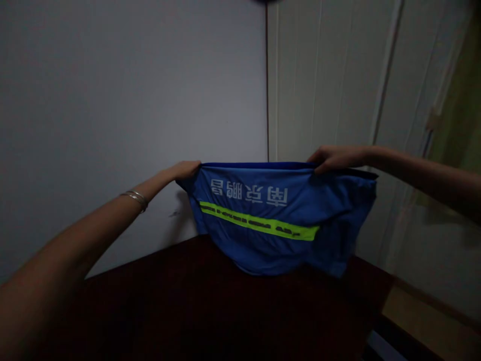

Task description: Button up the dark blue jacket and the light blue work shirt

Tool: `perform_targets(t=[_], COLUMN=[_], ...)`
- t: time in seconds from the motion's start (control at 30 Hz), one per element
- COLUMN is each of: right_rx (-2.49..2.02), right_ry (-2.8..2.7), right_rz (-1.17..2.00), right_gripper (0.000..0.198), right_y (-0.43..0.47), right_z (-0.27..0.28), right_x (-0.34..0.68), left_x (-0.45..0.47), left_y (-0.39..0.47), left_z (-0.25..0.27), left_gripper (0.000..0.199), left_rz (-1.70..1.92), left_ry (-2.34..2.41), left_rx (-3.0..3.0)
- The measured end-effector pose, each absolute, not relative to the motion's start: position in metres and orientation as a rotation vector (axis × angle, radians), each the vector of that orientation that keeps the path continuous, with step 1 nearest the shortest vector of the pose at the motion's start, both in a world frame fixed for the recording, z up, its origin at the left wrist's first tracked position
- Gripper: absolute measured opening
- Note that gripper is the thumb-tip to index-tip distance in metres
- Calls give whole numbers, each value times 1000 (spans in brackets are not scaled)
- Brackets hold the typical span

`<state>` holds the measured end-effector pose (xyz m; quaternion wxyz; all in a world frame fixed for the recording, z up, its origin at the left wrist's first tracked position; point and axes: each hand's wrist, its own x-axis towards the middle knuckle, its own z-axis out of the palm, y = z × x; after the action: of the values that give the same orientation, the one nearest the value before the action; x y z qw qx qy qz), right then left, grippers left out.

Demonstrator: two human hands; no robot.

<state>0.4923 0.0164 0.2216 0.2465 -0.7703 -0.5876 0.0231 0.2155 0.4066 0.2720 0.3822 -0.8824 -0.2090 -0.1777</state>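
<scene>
A blue shirt (pixel 240 240) hangs stretched between my two hands, above a dark surface. White characters, upside down, run across it, with a yellow-green stripe below them. My left hand (pixel 187 170), with silvery bangles on its wrist, is closed on the top left edge of the cloth. Further right, my right hand (pixel 330 157) pinches the upper edge, thumb in front and fingers behind. Beyond that grip, a fold of the shirt droops at the right. The lower edge sags in a loose curve.
Under the shirt is a dark reddish-brown surface (pixel 180 311), its front lost in shadow. A pale wall (pixel 131 90) rises behind, meeting light panelling (pixel 323 80) at a corner. Yellowish-green cloth (pixel 456 125) hangs at the far right. The room is dim.
</scene>
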Motion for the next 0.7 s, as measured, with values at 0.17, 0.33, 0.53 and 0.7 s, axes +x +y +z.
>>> perform_targets(t=[0.17,0.33,0.53,0.7], right_rx=[-2067,-2088,-1837,-1501], right_ry=[-1732,-1816,-2087,-2203], right_rz=[76,186,518,639], right_gripper=[64,55,62,46], right_y=[35,59,101,124], right_z=[244,265,252,243], right_x=[491,492,506,509], left_x=[141,82,39,24], left_y=[378,336,263,174], left_z=[275,263,258,292], left_gripper=[32,34,32,28], left_rz=[-421,-341,-97,76], left_ry=[-747,-977,-1158,-1352], left_rx=[-2163,-2152,-2177,-2004])
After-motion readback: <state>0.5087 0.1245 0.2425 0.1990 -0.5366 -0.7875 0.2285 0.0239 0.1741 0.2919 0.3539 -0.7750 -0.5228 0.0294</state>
